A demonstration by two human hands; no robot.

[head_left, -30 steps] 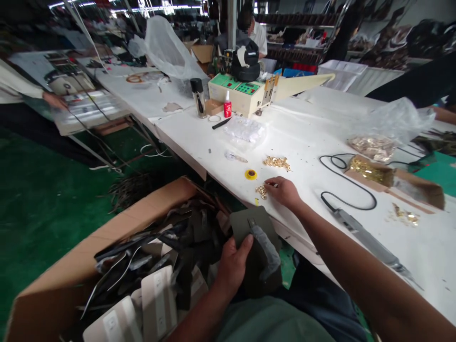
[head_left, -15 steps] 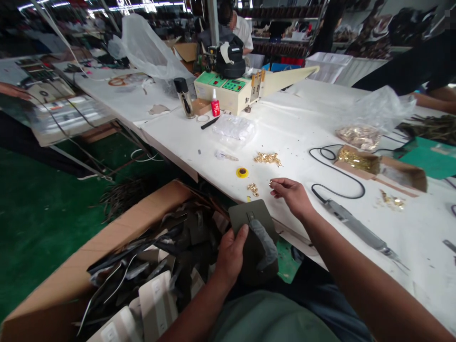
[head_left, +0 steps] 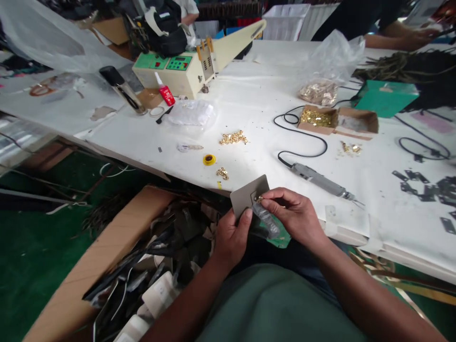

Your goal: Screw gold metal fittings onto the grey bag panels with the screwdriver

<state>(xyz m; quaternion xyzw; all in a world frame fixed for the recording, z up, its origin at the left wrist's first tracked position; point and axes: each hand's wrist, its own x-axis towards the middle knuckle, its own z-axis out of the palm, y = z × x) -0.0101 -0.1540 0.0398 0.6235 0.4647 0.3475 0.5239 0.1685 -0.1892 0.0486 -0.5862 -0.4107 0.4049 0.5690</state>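
Note:
My left hand (head_left: pixel 233 235) is closed on a dark olive flat panel (head_left: pixel 245 197), thumb on its face, held in front of the table edge. A strip wrapped in grey plastic (head_left: pixel 267 222) hangs from the panel's slot area. Thumb and forefinger of my right hand (head_left: pixel 290 211) pinch a small gold metal fitting (head_left: pixel 260 199) against the panel, beside the slot. Its exact shape is hidden by the fingers. A small pile of gold fittings (head_left: pixel 223 173) lies on the table just beyond the panel, with a larger pile (head_left: pixel 233 137) behind it.
A grey electric screwdriver (head_left: pixel 317 179) with a black cord lies to the right. Cardboard boxes of gold parts (head_left: pixel 317 118) stand behind it. A yellow round item (head_left: pixel 209 159), a red bottle (head_left: pixel 165 90) and a cream machine (head_left: pixel 192 76) are further left. A large carton (head_left: pixel 107 256) of panels stands lower left.
My right hand has moved from above the table to the panel, bringing the small gold fitting against it. The panel is now tilted differently, and my view has shifted to the right.

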